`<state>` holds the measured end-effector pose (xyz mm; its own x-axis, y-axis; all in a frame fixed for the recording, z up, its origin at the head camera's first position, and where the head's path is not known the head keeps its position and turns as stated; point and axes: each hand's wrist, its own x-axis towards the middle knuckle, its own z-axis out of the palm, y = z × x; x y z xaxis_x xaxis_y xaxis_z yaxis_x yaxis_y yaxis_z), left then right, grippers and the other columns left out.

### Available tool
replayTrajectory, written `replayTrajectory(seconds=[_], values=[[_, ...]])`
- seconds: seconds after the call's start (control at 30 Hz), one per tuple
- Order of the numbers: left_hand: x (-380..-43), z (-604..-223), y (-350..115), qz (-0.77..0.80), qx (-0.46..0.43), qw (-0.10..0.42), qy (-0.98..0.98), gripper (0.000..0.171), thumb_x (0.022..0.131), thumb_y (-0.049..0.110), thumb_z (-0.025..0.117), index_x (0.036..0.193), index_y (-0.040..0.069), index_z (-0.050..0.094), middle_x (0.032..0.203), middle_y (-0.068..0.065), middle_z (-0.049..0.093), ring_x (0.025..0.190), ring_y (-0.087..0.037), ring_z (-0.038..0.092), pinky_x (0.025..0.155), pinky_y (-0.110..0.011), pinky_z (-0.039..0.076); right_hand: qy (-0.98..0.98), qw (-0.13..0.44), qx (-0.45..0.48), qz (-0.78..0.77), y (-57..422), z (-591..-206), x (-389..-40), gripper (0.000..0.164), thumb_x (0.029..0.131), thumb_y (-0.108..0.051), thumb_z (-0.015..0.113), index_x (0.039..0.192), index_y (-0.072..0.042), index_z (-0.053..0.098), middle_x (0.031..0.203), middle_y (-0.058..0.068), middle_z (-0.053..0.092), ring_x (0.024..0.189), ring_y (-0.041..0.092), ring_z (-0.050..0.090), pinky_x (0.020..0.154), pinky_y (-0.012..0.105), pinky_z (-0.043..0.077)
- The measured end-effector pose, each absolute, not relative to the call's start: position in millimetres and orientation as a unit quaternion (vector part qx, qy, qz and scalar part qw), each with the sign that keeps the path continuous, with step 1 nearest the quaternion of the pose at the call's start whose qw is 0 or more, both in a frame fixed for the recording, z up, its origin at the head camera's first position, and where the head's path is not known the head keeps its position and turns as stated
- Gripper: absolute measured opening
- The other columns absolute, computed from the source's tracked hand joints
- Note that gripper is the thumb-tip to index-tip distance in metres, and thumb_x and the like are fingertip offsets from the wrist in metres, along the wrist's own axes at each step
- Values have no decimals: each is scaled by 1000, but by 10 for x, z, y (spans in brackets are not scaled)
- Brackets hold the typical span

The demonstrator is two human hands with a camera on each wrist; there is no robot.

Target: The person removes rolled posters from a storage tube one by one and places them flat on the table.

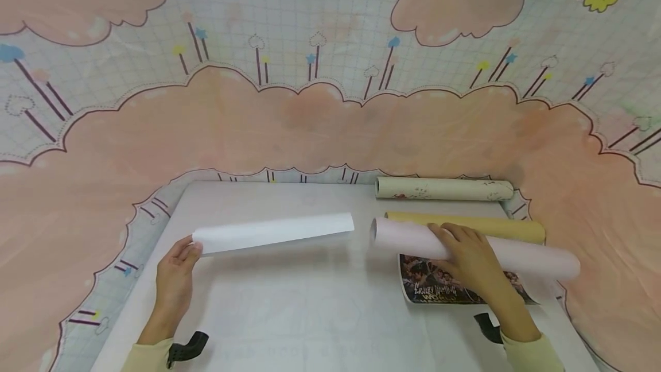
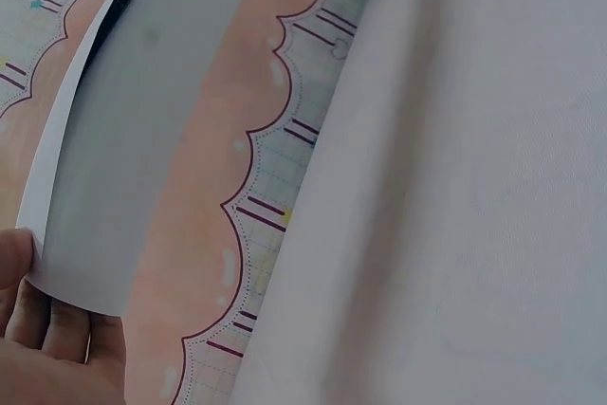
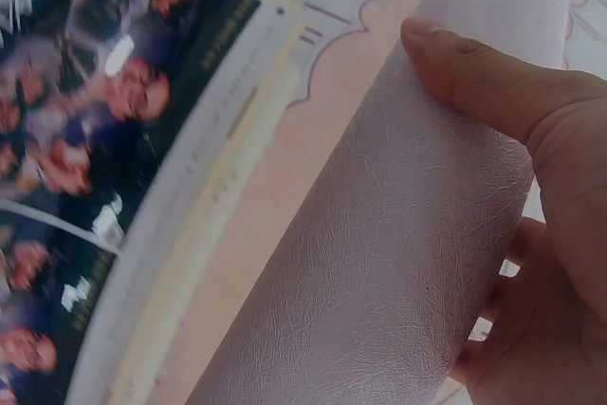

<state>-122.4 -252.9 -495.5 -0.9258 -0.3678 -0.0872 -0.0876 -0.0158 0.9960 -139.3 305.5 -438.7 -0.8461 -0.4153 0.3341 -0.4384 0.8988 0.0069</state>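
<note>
My left hand (image 1: 178, 271) pinches the left end of a white curled paper sheet (image 1: 273, 234), thumb on one side and fingers on the other. In the left wrist view a dark printed strip shows along the far edge of this sheet (image 2: 95, 187). Over on the right, my right hand (image 1: 472, 257) grips a pale pink wallpaper roll (image 1: 527, 254), its thumb and fingers around the embossed roll (image 3: 379, 234). Partly hidden by that roll and my forearm is a dark poster (image 1: 434, 283) printed with people and lettering; its lower edge curls.
Just behind the pink roll lies a yellow roll (image 1: 501, 225). Farther back, a cream floral roll (image 1: 444, 189) lies along the far edge of the white table (image 1: 289, 326). Patterned cloth (image 1: 310, 125) with clouds surrounds the table. Black curved pieces (image 1: 188, 346) sit at both wrists.
</note>
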Motion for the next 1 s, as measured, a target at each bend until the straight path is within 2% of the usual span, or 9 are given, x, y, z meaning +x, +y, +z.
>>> replayTrajectory(seconds=[0.07, 0.23, 0.5, 0.73, 1.0], values=[[-1229, -4948, -2521, -694, 161, 103, -694, 50, 97, 33, 61, 139, 9, 49, 110, 23, 64, 110, 3, 55, 103, -11, 38, -957, 175, 230, 28, 3099, -4330, -1424, 82, 69, -30, 88, 141, -18, 50, 125, 18, 62, 112, 45, 59, 95, 63, 42], [-1254, -4934, -2474, -708, 155, 110, -680, 42, 97, 28, 62, 133, 8, 53, 104, 23, 67, 106, 3, 57, 92, -8, 39, -950, 193, 247, 7, 3181, -4188, -1528, 82, 70, -29, 88, 141, -19, 49, 126, 18, 61, 112, 44, 58, 95, 62, 42], [-1291, -4913, -2375, -700, 148, 113, -690, 43, 97, 24, 62, 133, 2, 52, 100, 25, 67, 100, 5, 59, 89, -7, 39, -940, 211, 266, -22, 3327, -4035, -1856, 80, 71, -31, 86, 140, -16, 48, 125, 19, 61, 109, 45, 59, 92, 63, 43], [-1294, -4910, -2354, -675, 140, 108, -716, 48, 97, 29, 61, 135, 3, 51, 103, 25, 66, 102, 5, 59, 88, -6, 39, -948, 176, 263, -30, 3467, -4033, -2229, 78, 76, -31, 83, 143, -14, 46, 127, 20, 59, 113, 46, 57, 92, 65, 43], [-1295, -4914, -2351, -658, 144, 101, -732, 49, 97, 32, 60, 136, 3, 51, 106, 25, 65, 103, 6, 58, 88, -6, 39, -953, 135, 270, -9, 3528, -4137, -2579, 79, 76, -26, 84, 144, -11, 46, 133, 21, 56, 120, 47, 53, 97, 66, 40]])
